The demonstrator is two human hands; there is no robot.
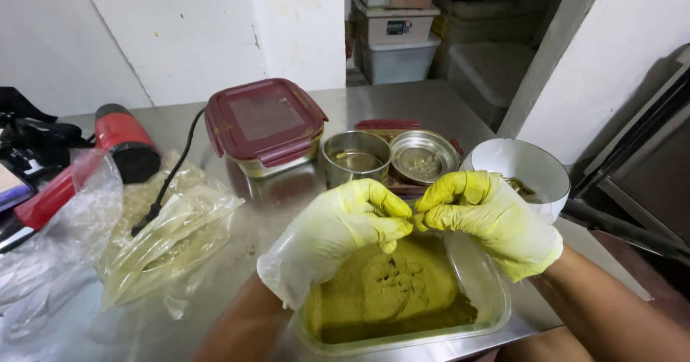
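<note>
Both my hands wear thin plastic gloves stained yellow-green. My left hand and my right hand meet fingertip to fingertip above a clear rectangular container filled with a yellow-green paste. The fingers of both hands pinch a small bit of that paste between them, just over the container's far edge. The paste surface shows finger dents near its middle.
On the steel table stand a glass box with a dark red lid, two small steel bowls, a white bowl, empty plastic bags, and a red device with a black cord. Storage bins sit behind.
</note>
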